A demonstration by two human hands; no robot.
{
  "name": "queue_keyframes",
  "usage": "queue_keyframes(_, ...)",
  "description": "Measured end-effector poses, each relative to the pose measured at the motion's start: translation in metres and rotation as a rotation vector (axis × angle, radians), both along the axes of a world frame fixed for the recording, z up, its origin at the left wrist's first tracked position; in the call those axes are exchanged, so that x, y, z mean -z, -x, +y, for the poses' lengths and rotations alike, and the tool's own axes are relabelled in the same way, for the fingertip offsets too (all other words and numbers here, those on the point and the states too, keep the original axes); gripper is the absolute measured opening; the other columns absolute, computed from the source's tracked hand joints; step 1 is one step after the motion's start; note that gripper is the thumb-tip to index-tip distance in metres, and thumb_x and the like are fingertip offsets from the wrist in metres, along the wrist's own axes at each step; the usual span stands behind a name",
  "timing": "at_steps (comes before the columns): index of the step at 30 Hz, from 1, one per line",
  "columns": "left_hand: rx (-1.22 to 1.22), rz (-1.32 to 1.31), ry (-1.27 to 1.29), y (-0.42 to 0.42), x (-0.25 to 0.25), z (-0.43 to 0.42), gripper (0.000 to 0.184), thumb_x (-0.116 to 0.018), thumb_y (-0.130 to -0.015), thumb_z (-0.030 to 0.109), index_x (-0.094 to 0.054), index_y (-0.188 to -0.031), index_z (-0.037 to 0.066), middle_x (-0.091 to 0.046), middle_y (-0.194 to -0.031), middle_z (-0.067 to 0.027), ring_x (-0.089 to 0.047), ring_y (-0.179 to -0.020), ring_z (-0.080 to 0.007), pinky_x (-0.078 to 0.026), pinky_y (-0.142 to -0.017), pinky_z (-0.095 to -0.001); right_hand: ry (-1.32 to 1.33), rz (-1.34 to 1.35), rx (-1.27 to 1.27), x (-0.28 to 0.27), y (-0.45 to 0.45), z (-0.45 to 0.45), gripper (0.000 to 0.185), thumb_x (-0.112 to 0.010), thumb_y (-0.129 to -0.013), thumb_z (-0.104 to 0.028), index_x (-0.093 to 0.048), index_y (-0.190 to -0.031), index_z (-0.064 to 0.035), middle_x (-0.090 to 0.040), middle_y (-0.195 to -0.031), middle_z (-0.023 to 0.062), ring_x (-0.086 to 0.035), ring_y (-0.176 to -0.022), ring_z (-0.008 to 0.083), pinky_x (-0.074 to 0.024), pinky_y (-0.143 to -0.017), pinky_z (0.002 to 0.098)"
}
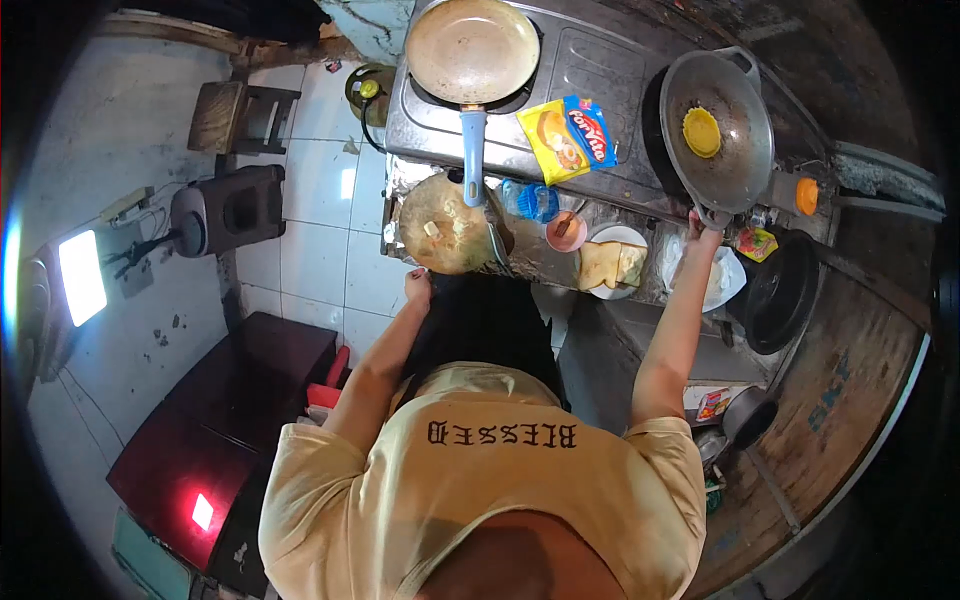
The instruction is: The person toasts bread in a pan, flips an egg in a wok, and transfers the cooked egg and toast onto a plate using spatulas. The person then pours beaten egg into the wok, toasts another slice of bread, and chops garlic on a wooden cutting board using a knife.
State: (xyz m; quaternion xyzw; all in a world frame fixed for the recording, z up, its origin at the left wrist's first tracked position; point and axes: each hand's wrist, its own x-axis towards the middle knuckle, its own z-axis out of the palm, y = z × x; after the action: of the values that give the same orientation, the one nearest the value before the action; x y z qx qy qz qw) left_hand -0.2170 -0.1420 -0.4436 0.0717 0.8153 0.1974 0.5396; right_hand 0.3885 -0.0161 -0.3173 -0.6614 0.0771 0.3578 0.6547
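My right hand (704, 232) is closed around the near handle of a grey metal wok (740, 165) on the right side of the stove. Inside the wok lies a round yellow thing (702, 133) whose kind I cannot make out. My left hand (418, 288) is closed, by the near edge of a round wooden board (420, 205); what its fingers hold, if anything, is hidden. On that board sits a small pale yellow block (432, 229). Between my hands, a white plate (612, 291) bears a slice of bread (599, 266).
A frying pan (473, 50) with a blue handle stands on the stove's left side. Beside it lies a yellow and blue Forvita packet (568, 138). A blue-lidded jar (538, 203), a small pink bowl (566, 231) and a black pan (782, 292) are also on the counter.
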Motion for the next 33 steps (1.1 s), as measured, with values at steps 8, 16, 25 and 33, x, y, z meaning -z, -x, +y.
queue_keyframes(8, -0.113, 0.074, -0.174, -0.012, -0.015, 0.009, 0.015, -0.053, -0.085, 0.011, -0.046, -0.097, 0.005, -0.054, -0.084, -0.005, -0.055, -0.073, -0.0141, -0.049, -0.059, -0.0288, 0.109, -0.779, -0.224, 0.07, 0.108, -0.095, 0.015, -0.046, -0.081, -0.001, -0.051, -0.095, -0.0041, -0.053, -0.068, 0.0046, -0.053, -0.058, 0.014, -0.0446, -0.048, 0.0267)
queue_keyframes(16, -0.004, 0.221, -0.369, -0.048, -0.063, 0.016, 0.009, -0.054, -0.08, 0.002, -0.052, -0.089, 0.004, -0.056, -0.08, -0.0044, -0.055, -0.07, -0.0131, -0.046, -0.059, -0.0261, 0.124, -1.212, -0.681, -0.07, 0.283, 0.057, 0.046, -0.07, -0.072, -0.019, -0.048, -0.107, 0.0009, -0.053, -0.102, 0.0151, -0.048, -0.103, 0.0272, -0.0393, -0.088, 0.0378)
queue_keyframes(25, 0.475, 0.152, -0.632, -0.103, -0.147, 0.022, 0.012, -0.054, -0.086, 0.014, -0.055, -0.091, 0.003, -0.06, -0.077, -0.0051, -0.055, -0.071, -0.0112, -0.044, -0.062, -0.0266, 0.364, -0.785, -0.938, 0.019, 0.214, 0.153, 0.042, -0.079, -0.055, -0.035, -0.064, -0.074, -0.0016, -0.064, -0.067, 0.0115, -0.062, -0.059, 0.0274, -0.0486, -0.06, 0.0373)
queue_keyframes(33, 0.736, 0.116, -1.095, -0.166, -0.26, 0.18, 0.013, -0.059, -0.079, 0.006, -0.056, -0.09, -0.001, -0.059, -0.092, -0.0158, -0.057, -0.086, -0.0289, -0.045, -0.073, -0.0355, -0.098, -0.876, -0.995, -0.059, 0.222, 0.136, 0.016, -0.072, -0.069, -0.013, -0.065, -0.077, -0.0019, -0.062, -0.062, 0.0072, -0.056, -0.055, 0.0114, -0.043, -0.053, 0.0265)
